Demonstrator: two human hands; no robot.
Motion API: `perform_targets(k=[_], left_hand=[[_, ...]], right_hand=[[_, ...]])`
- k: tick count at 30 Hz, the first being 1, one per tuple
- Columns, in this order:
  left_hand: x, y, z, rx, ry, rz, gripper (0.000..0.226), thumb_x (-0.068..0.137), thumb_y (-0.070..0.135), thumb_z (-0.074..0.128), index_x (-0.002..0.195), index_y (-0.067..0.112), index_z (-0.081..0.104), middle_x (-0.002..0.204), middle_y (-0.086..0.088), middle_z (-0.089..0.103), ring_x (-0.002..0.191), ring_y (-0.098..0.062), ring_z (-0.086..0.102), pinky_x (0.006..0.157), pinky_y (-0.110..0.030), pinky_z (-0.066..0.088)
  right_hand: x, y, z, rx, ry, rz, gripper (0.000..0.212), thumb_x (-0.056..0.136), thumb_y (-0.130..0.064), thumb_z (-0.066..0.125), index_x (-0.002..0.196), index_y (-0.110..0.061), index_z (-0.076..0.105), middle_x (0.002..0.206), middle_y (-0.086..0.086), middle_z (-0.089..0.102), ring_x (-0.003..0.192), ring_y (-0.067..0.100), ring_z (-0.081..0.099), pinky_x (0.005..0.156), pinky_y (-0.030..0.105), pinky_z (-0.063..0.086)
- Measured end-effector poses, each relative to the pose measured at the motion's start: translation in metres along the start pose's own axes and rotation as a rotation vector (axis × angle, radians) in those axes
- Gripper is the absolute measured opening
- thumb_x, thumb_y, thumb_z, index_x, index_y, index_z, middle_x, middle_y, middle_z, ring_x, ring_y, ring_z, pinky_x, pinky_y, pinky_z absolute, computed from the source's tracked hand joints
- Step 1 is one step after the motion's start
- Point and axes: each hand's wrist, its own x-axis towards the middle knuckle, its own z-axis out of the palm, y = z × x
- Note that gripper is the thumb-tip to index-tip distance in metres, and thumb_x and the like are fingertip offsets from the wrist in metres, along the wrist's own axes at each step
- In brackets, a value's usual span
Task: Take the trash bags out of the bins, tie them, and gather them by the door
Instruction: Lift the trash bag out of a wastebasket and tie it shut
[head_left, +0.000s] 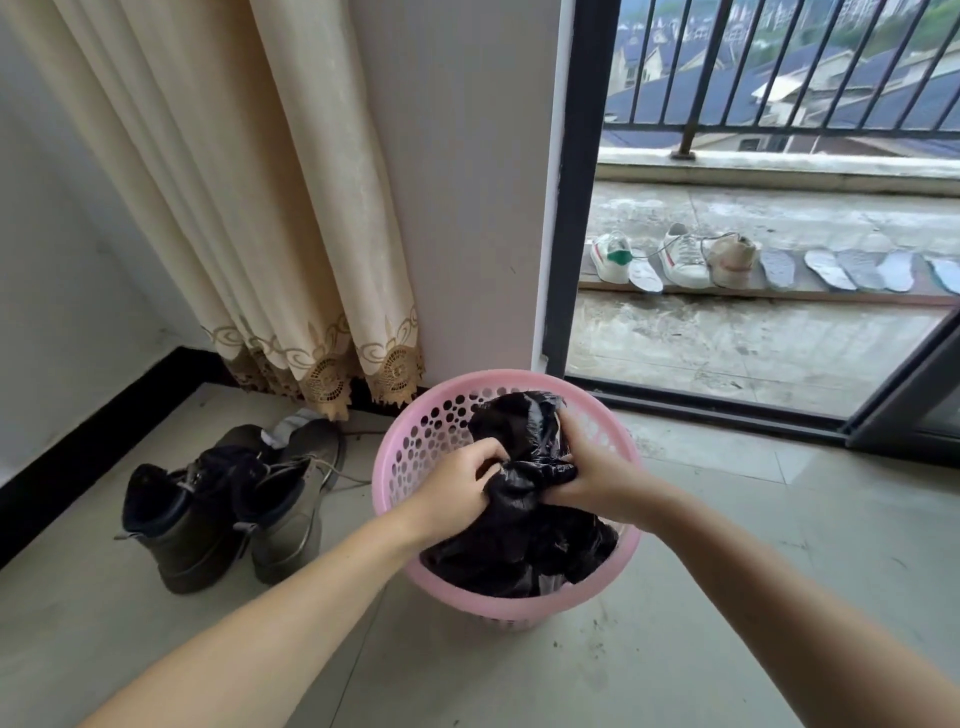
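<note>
A pink perforated bin (415, 441) stands on the tiled floor beside the balcony door. Inside it sits a black trash bag (524, 551), its top gathered up above the rim. My left hand (457, 486) grips the gathered plastic from the left side. My right hand (587, 473) grips the bag's neck from the right, with a flap of black plastic sticking up behind its fingers. Both hands meet over the middle of the bin.
A pair of dark boots (223, 499) with a grey sock lies left of the bin. A cream curtain (270, 208) hangs behind. The sliding balcony door (904, 410) stands open at right, with sneakers (685, 257) and insoles on the balcony floor.
</note>
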Motion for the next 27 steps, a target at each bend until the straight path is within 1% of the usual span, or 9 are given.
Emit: perform_targets(k=[2, 4, 9, 12, 15, 19, 21, 24, 27], left_hand=[[-0.004, 0.011, 0.004, -0.060, 0.003, 0.060, 0.017, 0.091, 0.007, 0.052, 0.078, 0.016, 0.057, 0.074, 0.007, 0.058, 0.070, 0.000, 0.052, 0.070, -0.014, 0.042], [-0.007, 0.023, 0.006, -0.061, -0.027, 0.095, 0.021, 0.087, 0.005, 0.052, 0.073, 0.019, 0.055, 0.071, 0.008, 0.056, 0.067, 0.000, 0.050, 0.068, -0.012, 0.041], [-0.002, 0.016, -0.019, -0.020, 0.170, 0.065, 0.028, 0.082, 0.005, 0.050, 0.102, 0.021, 0.060, 0.105, -0.001, 0.061, 0.099, -0.012, 0.057, 0.086, -0.018, 0.046], [0.006, -0.031, -0.051, 0.339, 0.307, -0.392, 0.063, 0.084, 0.016, 0.058, 0.142, 0.018, 0.033, 0.143, -0.011, 0.038, 0.130, -0.026, 0.039, 0.104, -0.037, 0.038], [-0.007, -0.074, -0.058, -0.322, 0.161, -0.941, 0.065, 0.084, 0.028, 0.066, 0.141, 0.014, 0.039, 0.138, -0.017, 0.049, 0.122, -0.037, 0.051, 0.097, -0.053, 0.046], [-0.008, -0.077, -0.038, -0.670, 0.262, -0.931, 0.019, 0.092, 0.008, 0.047, 0.107, -0.002, 0.053, 0.090, -0.019, 0.063, 0.079, -0.033, 0.063, 0.069, -0.040, 0.051], [-0.001, -0.068, -0.041, -0.678, 0.426, -0.965, 0.025, 0.089, -0.005, 0.036, 0.112, -0.008, 0.046, 0.116, -0.029, 0.057, 0.104, -0.041, 0.059, 0.067, -0.036, 0.045], [0.006, -0.056, -0.048, -0.700, 0.601, -0.981, 0.016, 0.086, -0.010, 0.031, 0.097, -0.015, 0.042, 0.146, -0.023, 0.032, 0.134, -0.037, 0.036, 0.103, -0.045, 0.038], [0.014, -0.056, -0.044, -0.828, 0.720, -0.968, 0.047, 0.091, -0.003, 0.030, 0.137, -0.002, 0.035, 0.151, -0.018, 0.027, 0.136, -0.036, 0.032, 0.108, -0.051, 0.030]], right_hand=[[0.003, -0.001, 0.011, -0.106, -0.112, -0.014, 0.096, 0.073, -0.022, 0.073, 0.148, -0.026, 0.015, 0.137, -0.001, 0.047, 0.125, 0.015, 0.044, 0.106, 0.024, 0.038], [0.004, -0.007, 0.022, -0.279, -0.231, -0.046, 0.061, 0.080, -0.013, 0.065, 0.136, -0.009, 0.040, 0.126, 0.005, 0.057, 0.109, 0.012, 0.051, 0.086, 0.001, 0.038], [0.017, -0.009, 0.025, -0.353, 0.115, -0.031, 0.011, 0.083, -0.006, 0.050, 0.084, -0.008, 0.060, 0.083, 0.009, 0.064, 0.086, 0.029, 0.062, 0.071, 0.032, 0.047], [0.019, -0.018, 0.003, -0.040, 0.300, -0.033, 0.013, 0.081, -0.005, 0.049, 0.081, -0.010, 0.062, 0.073, 0.010, 0.066, 0.071, 0.026, 0.063, 0.062, 0.032, 0.047], [0.010, -0.044, -0.019, 0.279, 0.382, -0.172, 0.019, 0.089, -0.013, 0.053, 0.071, -0.012, 0.057, 0.065, 0.001, 0.061, 0.065, 0.015, 0.056, 0.060, 0.026, 0.043], [-0.004, -0.082, -0.038, 0.402, 0.519, -0.410, 0.034, 0.088, 0.004, 0.049, 0.064, -0.019, 0.054, 0.054, -0.017, 0.058, 0.056, -0.005, 0.051, 0.058, 0.013, 0.043], [-0.015, -0.095, -0.049, 0.403, 0.612, -0.511, 0.031, 0.082, 0.007, 0.049, 0.062, -0.017, 0.051, 0.052, -0.018, 0.056, 0.055, -0.006, 0.047, 0.055, 0.011, 0.041], [-0.029, -0.102, -0.066, 0.447, 0.745, -0.578, 0.009, 0.075, 0.000, 0.048, 0.068, -0.004, 0.053, 0.060, -0.007, 0.052, 0.060, 0.004, 0.044, 0.057, 0.020, 0.038], [-0.040, -0.094, -0.076, 0.459, 0.803, -0.543, 0.006, 0.075, 0.002, 0.050, 0.074, 0.007, 0.053, 0.062, -0.002, 0.052, 0.062, 0.009, 0.042, 0.057, 0.024, 0.036]])
